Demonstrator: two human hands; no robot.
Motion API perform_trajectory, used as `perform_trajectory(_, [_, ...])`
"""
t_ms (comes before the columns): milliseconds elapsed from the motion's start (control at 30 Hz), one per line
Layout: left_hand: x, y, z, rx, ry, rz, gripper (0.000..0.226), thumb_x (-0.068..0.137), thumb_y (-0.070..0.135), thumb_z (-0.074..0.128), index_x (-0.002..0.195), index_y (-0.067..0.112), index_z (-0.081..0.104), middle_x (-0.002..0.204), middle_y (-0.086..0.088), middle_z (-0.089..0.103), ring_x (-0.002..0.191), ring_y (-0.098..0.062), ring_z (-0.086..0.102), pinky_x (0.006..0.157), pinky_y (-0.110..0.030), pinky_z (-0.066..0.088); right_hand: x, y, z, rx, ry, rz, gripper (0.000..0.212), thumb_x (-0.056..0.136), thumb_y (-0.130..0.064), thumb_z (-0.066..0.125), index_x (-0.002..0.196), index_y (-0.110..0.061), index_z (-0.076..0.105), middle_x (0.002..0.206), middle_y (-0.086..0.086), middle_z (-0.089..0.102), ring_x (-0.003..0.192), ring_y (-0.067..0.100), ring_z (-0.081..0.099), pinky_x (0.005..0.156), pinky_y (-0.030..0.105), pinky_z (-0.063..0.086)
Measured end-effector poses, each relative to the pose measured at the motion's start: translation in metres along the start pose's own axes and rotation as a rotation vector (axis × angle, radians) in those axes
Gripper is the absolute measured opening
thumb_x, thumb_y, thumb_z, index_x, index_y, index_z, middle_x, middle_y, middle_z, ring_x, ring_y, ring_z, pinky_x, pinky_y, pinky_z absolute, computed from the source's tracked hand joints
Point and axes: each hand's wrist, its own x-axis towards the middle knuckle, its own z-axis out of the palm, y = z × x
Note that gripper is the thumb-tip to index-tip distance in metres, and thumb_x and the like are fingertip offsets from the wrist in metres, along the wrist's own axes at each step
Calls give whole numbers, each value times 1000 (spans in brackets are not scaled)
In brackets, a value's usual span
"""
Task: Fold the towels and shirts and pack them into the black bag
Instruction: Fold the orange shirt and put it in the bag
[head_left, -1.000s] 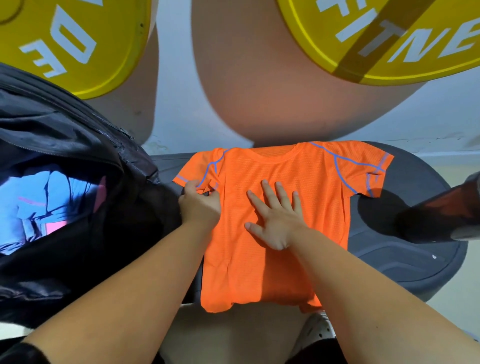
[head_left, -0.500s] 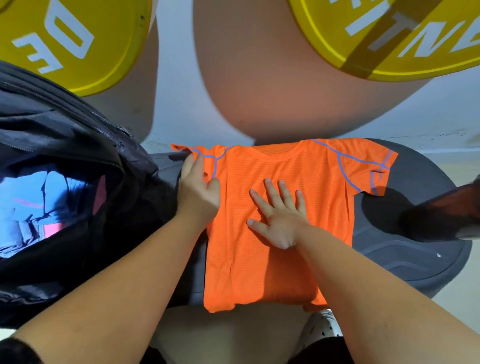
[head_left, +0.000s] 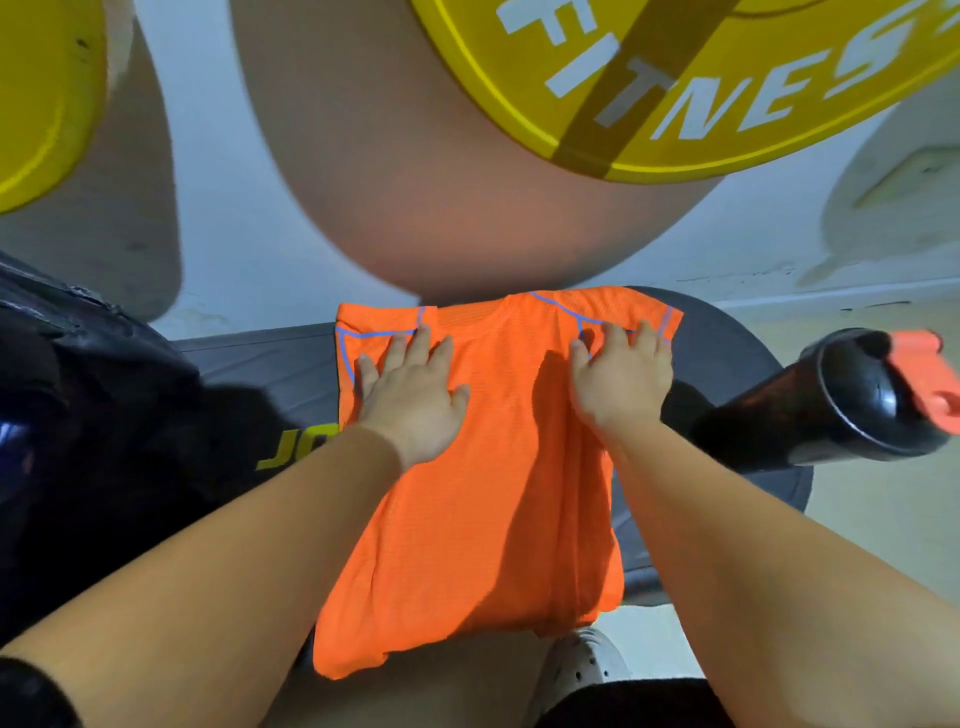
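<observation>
An orange shirt (head_left: 493, 493) is laid face up across the dark padded worktop (head_left: 270, 364). Its collar is turned toward the far edge and its hem is draped over the near edge. The black bag (head_left: 93, 405) is set against the worktop's left end, touching or nearly touching the shirt's left side.

The step in hand is judged to be the folding-in of the sleeves. The left sleeve (head_left: 379, 325) is already turned over onto the chest and is pressed flat by the left hand (head_left: 410, 410), whose fingers (head_left: 421, 343) are spread and straight. The right hand (head_left: 623, 389) is placed on the right shoulder, at the blue seam, with its fingers (head_left: 613, 338) close together and slightly bent. Whether the fabric is pinched there or only pressed cannot be told.

For the next move, the right side is probably to be brought inward to match the left. The hanging lower half would then be lifted and doubled up toward the collar, so that a compact packet is made for the bag. The fabric needs to be held taut so that the finished fold is not disturbed.

A black shaker bottle (head_left: 831, 405) with an orange cap is seen lying at the worktop's right end, near the shirt.
</observation>
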Motion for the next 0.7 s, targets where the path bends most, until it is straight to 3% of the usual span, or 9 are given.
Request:
perform_trajectory(100, [-1,-3,14,28,-38,0,71,97,60,31,158,33,6,166,3,-10,153,-27,-7,118,-64,1,19,15,-3,38,-204,289,60,95,-61,39,146,-30,43,160,31,9,148,46,7,120,53,5])
perform_trajectory(167, [-2,-11,23,55,-88,-29,73,95,66,24,157,38,-4,163,7,-23,152,-25,-15,118,-63,-1,20,16,1,58,-239,304,58,93,-63,40,144,-36,42,161,29,3,148,46,1,119,55,2])
perform_trajectory(233, [-2,-17,29,91,-102,-45,74,93,70,21,155,42,-11,160,8,-32,150,-22,-21,118,-63,-3,17,17,10,71,-233,237,65,94,-61,41,152,-34,30,163,24,-2,150,41,-6,120,56,0])
perform_trajectory(333, [1,-15,30,69,-102,-81,75,92,73,19,154,44,-13,160,6,-33,150,-21,-24,117,-63,-6,15,20,19,133,-193,155,77,97,-53,41,158,-15,15,166,13,0,151,36,-11,121,57,2])
perform_trajectory(500, [3,-13,24,34,-89,-129,74,92,73,18,154,44,-11,161,4,-30,150,-23,-23,117,-63,-5,19,11,0,158,-73,102,77,97,-50,46,155,-6,23,164,9,13,152,31,4,121,57,6])
perform_trajectory(600, [-1,-18,21,-5,-73,-88,70,93,71,21,154,47,-7,164,2,-22,151,-24,-19,118,-62,-4,11,-4,-6,60,53,-131,76,92,-49,52,150,-3,34,161,11,22,149,32,18,119,57,17])
perform_trajectory(700, [-6,-25,16,-53,-1,-43,67,95,66,25,155,47,0,167,3,-8,153,-25,-9,120,-58,0,-6,-27,-3,-100,-1,-390,84,90,-53,51,154,-5,26,164,7,15,151,28,13,120,56,11])
